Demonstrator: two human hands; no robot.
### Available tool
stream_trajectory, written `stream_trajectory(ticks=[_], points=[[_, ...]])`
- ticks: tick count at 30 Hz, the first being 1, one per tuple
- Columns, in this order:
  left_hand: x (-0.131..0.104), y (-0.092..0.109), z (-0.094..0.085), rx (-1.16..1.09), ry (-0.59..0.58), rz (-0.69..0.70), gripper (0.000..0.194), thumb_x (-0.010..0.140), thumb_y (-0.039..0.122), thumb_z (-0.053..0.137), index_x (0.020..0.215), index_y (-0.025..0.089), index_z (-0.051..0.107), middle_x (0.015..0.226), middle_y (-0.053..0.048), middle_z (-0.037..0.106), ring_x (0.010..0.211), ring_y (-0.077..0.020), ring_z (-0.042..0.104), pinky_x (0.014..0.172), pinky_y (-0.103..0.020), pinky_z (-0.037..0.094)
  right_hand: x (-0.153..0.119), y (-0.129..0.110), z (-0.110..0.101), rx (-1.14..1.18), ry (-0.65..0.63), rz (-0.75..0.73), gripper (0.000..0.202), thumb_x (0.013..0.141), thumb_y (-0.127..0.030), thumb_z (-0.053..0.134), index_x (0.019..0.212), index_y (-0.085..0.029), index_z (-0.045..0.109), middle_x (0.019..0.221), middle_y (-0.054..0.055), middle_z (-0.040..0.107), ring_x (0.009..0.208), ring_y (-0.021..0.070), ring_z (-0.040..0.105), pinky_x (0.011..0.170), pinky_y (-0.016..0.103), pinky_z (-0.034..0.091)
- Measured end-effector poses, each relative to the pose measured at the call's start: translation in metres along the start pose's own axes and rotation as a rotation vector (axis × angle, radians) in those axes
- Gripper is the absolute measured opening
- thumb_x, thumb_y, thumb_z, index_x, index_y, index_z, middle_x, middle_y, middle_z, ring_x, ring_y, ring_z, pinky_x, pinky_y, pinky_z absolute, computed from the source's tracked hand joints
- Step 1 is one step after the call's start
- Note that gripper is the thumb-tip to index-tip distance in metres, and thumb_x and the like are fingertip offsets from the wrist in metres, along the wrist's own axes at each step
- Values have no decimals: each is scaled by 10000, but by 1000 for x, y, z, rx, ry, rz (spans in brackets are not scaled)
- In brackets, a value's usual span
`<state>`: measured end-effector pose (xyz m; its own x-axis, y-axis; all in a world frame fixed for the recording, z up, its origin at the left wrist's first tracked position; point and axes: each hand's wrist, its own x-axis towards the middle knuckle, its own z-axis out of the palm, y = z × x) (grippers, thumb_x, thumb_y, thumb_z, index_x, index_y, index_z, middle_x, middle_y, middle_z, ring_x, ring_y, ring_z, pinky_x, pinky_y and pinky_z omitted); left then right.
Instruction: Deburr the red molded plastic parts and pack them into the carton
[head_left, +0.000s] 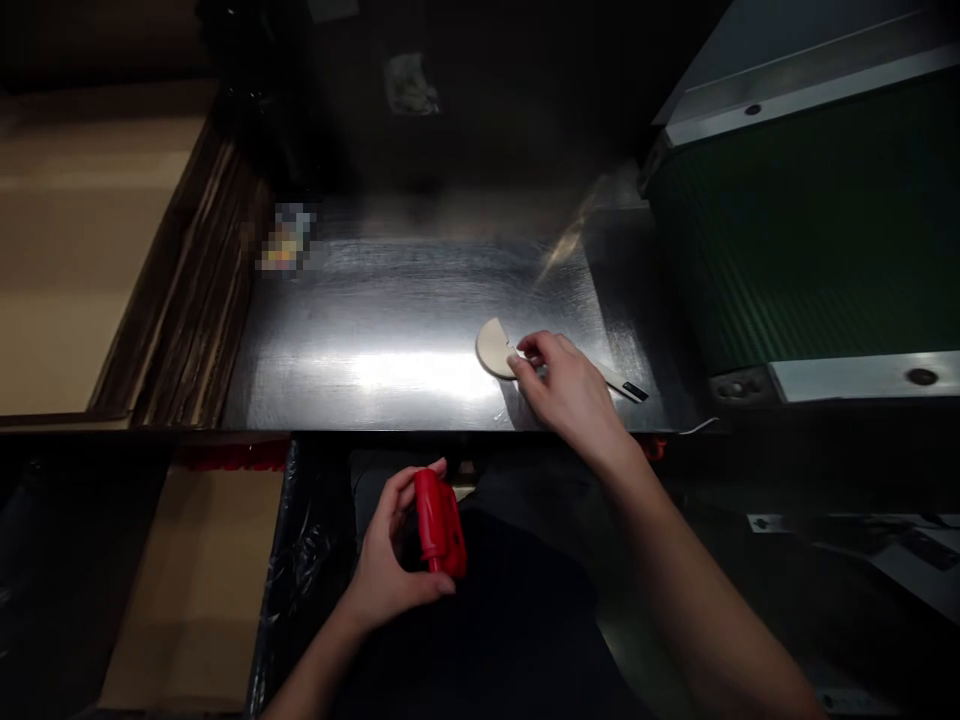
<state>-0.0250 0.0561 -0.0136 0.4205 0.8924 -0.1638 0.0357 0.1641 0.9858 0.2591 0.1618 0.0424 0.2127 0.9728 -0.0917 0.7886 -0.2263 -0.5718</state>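
Note:
My left hand (pixel 397 550) is wrapped around a red plastic piece (pixel 439 525) with a cylinder along one side, held in front of my body below the table edge. My right hand (pixel 566 390) is over the metal table, thumb and forefinger pinched at the notched edge of a flat cream tool (pixel 493 350). The tool's head is a rounded disc with a cut-out. From under my right hand a thin pale strip with a dark end (pixel 634 391) sticks out to the right; the middle part is hidden by the hand.
A scratched metal table (pixel 360 320) spans the middle. Stacked cardboard sheets (pixel 82 250) rise on the left, and a green conveyor belt (pixel 817 220) with metal side rails is on the right. Below left stand a cardboard piece (pixel 195 580) and black plastic film (pixel 300 550).

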Motion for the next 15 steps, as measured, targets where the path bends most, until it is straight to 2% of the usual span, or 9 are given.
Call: stream_trajectory(ticks=[3,6,8,10,13,15], points=[[-6,0,-5,-10,69,-3,1136,631,818,874,1491,267,374,1617,-270,499,1439,-431,572,1115,-578,557,29,-8,20,-60,26,-7,403,981,-418,607,1259,-131,659,1251,232,669,1180,427,623,940,525,506],[-12,-2,-14,153,78,-61,1109,678,705,920,1528,261,362,1598,-249,521,1448,-434,558,1195,-653,459,27,-10,25,-53,62,-26,442,982,-431,590,1296,-124,639,1296,248,648,1218,441,594,976,553,493],[-13,-6,-19,262,70,-109,1064,731,596,927,1563,261,354,1597,-229,526,1485,-438,517,1239,-694,377,6,-6,21,-18,91,-41,423,1025,-455,519,1307,-156,623,1308,217,650,1229,401,591,1008,520,478],[-10,-12,-22,328,60,-144,1027,768,484,917,1593,266,346,1613,-210,517,1519,-436,479,1257,-701,342,-25,2,18,29,76,-36,374,1071,-478,437,1201,-201,651,1196,157,699,1133,332,640,976,447,492],[-1,-22,-23,362,33,-156,1026,768,374,915,1615,274,344,1638,-193,500,1540,-423,458,1270,-678,336,-78,30,22,98,-102,28,412,1081,-532,447,894,-242,671,819,29,725,752,212,685,712,309,521],[6,-26,-22,373,11,-149,1032,754,335,923,1613,275,355,1648,-192,490,1544,-422,453,1274,-674,331,-108,57,30,119,-211,112,477,1059,-565,481,749,-241,644,634,-18,678,560,180,641,530,267,459]])
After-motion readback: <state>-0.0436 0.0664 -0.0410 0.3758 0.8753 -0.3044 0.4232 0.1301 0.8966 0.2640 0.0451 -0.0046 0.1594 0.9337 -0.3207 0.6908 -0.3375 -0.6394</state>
